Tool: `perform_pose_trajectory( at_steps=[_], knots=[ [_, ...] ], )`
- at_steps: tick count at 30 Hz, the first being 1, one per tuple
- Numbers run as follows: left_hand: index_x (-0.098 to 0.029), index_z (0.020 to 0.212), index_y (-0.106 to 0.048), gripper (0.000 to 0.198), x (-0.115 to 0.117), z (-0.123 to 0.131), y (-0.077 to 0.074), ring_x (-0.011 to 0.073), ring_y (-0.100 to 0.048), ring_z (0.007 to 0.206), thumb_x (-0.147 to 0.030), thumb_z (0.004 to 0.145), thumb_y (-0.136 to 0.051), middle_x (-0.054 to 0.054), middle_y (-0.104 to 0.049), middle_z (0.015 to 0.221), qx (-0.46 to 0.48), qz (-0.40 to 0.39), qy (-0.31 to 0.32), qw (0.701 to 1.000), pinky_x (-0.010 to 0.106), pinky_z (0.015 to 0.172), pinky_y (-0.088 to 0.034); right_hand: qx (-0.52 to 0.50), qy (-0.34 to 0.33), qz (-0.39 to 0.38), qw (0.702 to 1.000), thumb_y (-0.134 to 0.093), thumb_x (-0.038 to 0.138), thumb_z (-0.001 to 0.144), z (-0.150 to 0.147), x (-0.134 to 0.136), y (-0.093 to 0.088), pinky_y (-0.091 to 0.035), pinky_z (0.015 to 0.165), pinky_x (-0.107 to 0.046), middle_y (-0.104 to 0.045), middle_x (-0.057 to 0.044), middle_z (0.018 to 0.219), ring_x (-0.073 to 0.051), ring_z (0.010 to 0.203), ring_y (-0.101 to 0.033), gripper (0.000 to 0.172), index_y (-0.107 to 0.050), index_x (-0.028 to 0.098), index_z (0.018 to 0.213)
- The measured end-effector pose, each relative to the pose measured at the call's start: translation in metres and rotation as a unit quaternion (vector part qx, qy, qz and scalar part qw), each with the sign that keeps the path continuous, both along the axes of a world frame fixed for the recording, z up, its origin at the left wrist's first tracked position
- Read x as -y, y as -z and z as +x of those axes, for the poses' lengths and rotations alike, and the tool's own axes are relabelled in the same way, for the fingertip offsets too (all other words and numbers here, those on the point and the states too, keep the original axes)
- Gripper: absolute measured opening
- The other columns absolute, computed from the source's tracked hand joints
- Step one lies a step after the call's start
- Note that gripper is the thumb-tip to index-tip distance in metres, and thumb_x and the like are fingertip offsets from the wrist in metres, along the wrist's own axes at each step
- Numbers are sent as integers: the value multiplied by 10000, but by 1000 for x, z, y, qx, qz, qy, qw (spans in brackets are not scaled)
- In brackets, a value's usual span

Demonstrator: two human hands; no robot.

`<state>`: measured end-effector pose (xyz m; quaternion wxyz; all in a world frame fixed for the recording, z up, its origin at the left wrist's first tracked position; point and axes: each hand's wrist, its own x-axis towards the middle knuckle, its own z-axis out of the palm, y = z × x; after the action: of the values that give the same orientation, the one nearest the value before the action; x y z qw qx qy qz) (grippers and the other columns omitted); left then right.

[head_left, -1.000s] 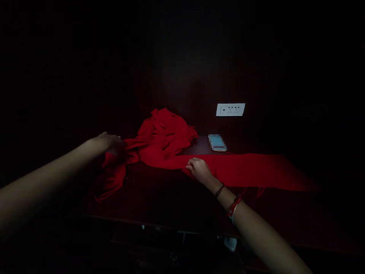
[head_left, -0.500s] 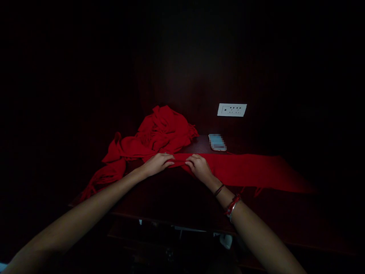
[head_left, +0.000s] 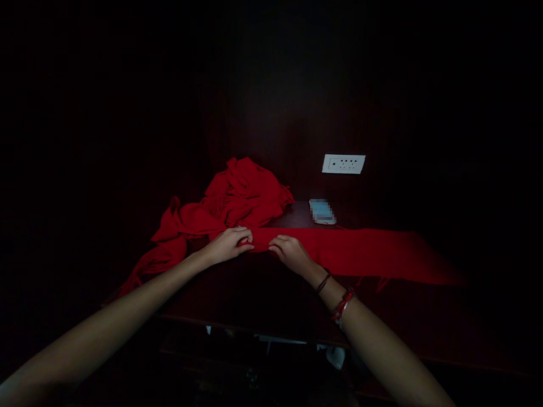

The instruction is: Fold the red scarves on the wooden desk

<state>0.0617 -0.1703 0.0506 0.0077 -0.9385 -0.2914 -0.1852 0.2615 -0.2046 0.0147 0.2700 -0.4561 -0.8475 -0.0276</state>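
Observation:
A long red scarf [head_left: 365, 251] lies across a dark wooden table [head_left: 254, 288]. Its right part is stretched flat, its left part trails off the table's left edge. A bunched heap of red cloth [head_left: 244, 192] sits behind it. My left hand [head_left: 229, 244] pinches the scarf's near edge at the middle, fingers curled on the fabric. My right hand [head_left: 288, 251] grips the same edge a short way to the right, fingers bent over it. Bracelets circle my right wrist.
A phone [head_left: 321, 211] lies on the table behind the scarf. A white wall socket [head_left: 343, 164] is set in the dark panel above it. The room is very dark. Pale objects show under the table's front edge.
My left hand left the cloth at the far left and came to the scarf's middle beside my right hand. Both hands then slid slightly left along the edge.

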Motion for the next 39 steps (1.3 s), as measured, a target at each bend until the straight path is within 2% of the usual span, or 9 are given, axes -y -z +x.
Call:
perform_pose_trajectory(
  at_steps=[7,12,16,19,23,26,29,34,39],
  knots=[
    [-185,841,-510,212,3,-16,-10,119,-488,737,-296,830,-330,23,-510,820,-78,66,-12,995,208,658,-378,20,-26,-8,999,-411,193,810,-1,2,0,-361,682,-199,-571,-39,793,-108,777,-507,176,-575,143,847],
    [-210,857,-519,241,6,-37,-16,120,-509,694,-367,817,-340,14,-530,810,-154,83,-21,984,196,577,-376,73,-55,-18,996,-411,175,803,-5,8,1,-357,674,-203,-563,-28,792,-104,749,-505,167,-571,149,843],
    [-203,789,-530,257,18,-34,-8,127,-513,677,-392,803,-357,9,-539,742,-172,72,-21,982,204,579,-379,90,-83,-13,992,-422,164,793,-7,13,2,-352,673,-201,-560,-27,815,-103,762,-501,160,-567,148,859],
    [-189,791,-534,217,28,-25,3,139,-507,728,-297,810,-347,24,-535,764,-142,81,-51,985,227,654,-388,97,-96,-12,991,-429,163,789,-7,13,3,-352,662,-199,-563,-25,814,-103,755,-503,152,-567,150,850],
    [-188,851,-522,194,32,-22,13,137,-499,774,-176,777,-343,25,-537,823,-92,49,-94,990,232,695,-386,110,-104,-16,988,-440,169,783,-6,13,4,-351,654,-200,-565,-27,792,-105,739,-507,144,-572,147,837],
    [-192,813,-518,181,33,-22,15,158,-494,775,-134,724,-372,25,-540,807,-99,61,-135,984,260,686,-383,116,-110,-11,987,-446,179,782,-7,12,5,-347,639,-200,-562,-23,772,-103,717,-503,137,-572,147,823],
    [-195,779,-509,138,38,-16,16,176,-491,770,-167,714,-390,23,-540,779,-104,78,-165,978,285,674,-375,121,-115,0,986,-447,174,779,-7,12,6,-340,619,-197,-555,-16,757,-100,699,-496,127,-569,148,805],
    [-187,862,-513,178,41,-4,18,205,-493,809,-196,723,-401,60,-546,861,-126,129,-199,963,312,661,-360,126,-113,8,986,-447,172,777,-6,12,6,-326,592,-195,-548,-11,747,-95,678,-488,116,-561,151,786],
    [-175,913,-522,255,38,-19,11,242,-475,859,-124,686,-419,92,-550,901,-171,177,-233,941,350,688,-349,135,-111,2,985,-438,181,784,-6,13,4,-321,597,-197,-551,-16,760,-98,696,-487,127,-561,147,789]
  ],
)
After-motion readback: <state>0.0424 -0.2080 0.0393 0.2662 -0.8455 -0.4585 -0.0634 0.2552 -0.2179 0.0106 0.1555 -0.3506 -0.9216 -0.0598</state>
